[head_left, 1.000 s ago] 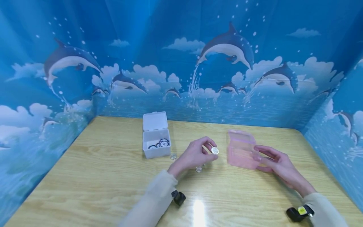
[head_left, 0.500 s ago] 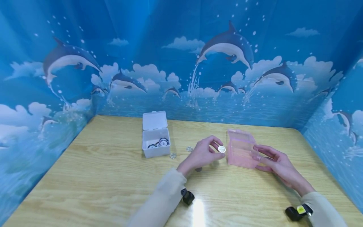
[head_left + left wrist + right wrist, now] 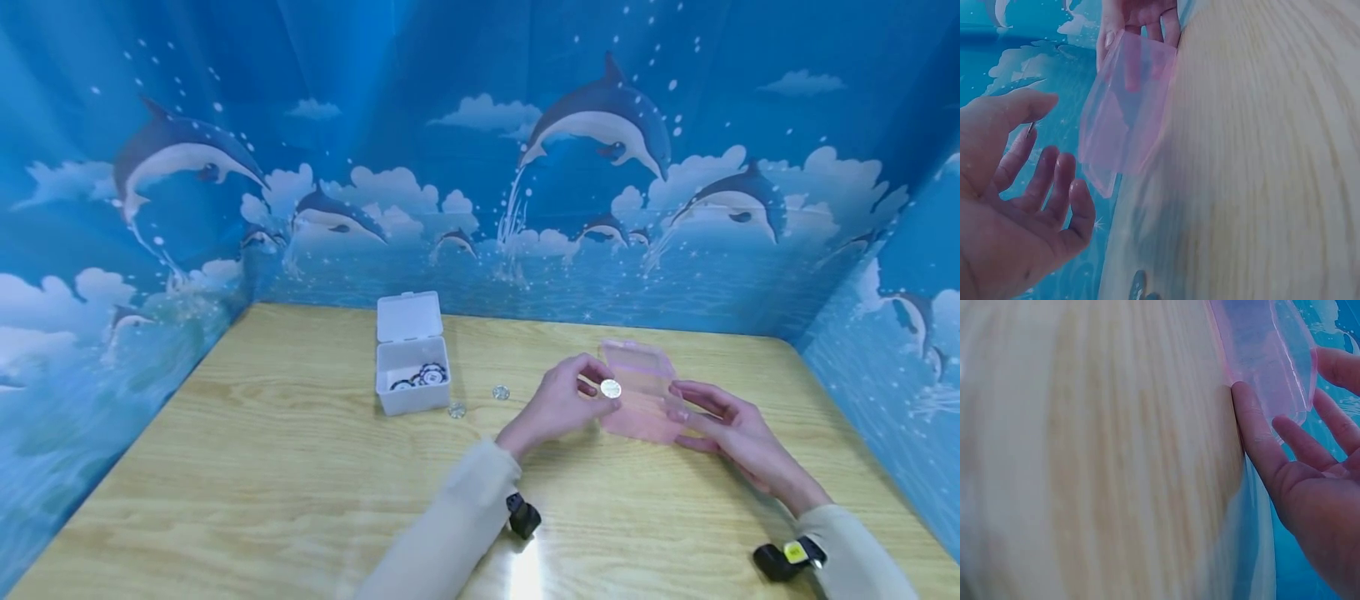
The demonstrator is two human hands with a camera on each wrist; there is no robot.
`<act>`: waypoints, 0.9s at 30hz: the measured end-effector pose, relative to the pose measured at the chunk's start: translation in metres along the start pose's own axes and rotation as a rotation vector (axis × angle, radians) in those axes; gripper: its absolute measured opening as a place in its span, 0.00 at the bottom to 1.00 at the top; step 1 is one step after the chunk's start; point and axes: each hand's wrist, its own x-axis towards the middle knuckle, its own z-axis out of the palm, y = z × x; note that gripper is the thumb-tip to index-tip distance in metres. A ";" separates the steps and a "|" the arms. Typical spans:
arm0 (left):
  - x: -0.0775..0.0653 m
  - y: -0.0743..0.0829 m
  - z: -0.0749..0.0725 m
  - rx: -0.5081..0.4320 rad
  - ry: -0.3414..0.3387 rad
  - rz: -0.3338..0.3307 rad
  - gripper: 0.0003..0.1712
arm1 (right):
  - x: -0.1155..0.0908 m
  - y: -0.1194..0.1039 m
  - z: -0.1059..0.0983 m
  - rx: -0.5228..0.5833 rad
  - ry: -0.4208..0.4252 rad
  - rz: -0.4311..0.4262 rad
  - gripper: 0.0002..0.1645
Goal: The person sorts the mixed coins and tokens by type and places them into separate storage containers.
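In the head view my left hand [image 3: 566, 400] pinches a silvery coin [image 3: 611, 389] between thumb and fingertips. The coin overlaps the left side of a translucent pink plastic box [image 3: 641, 417], whose lid stands raised at the back. From the left wrist the coin [image 3: 1031, 129] shows edge-on, and the other fingers are loosely bent. My right hand [image 3: 731, 429] holds the pink box at its right end, fingers spread around that end. The right wrist view has the fingertips against the box wall [image 3: 1266, 356].
A white box [image 3: 415, 400] with its lid up holds several dark-and-white poker chips [image 3: 431, 374]. Beside it on the wooden table [image 3: 300, 467] lie two silvery coins, one nearer [image 3: 457, 410] and one farther right [image 3: 501, 392]. A dolphin-print backdrop [image 3: 480, 167] rises behind the table.
My left hand has moved right with the coin, up to the pink box. A coin it covered now shows on the table; another is now hidden by the arm. The right hand stays put.
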 end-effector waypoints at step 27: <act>0.013 0.001 0.032 0.035 0.117 -0.103 0.19 | 0.001 0.003 0.000 0.056 -0.016 -0.035 0.34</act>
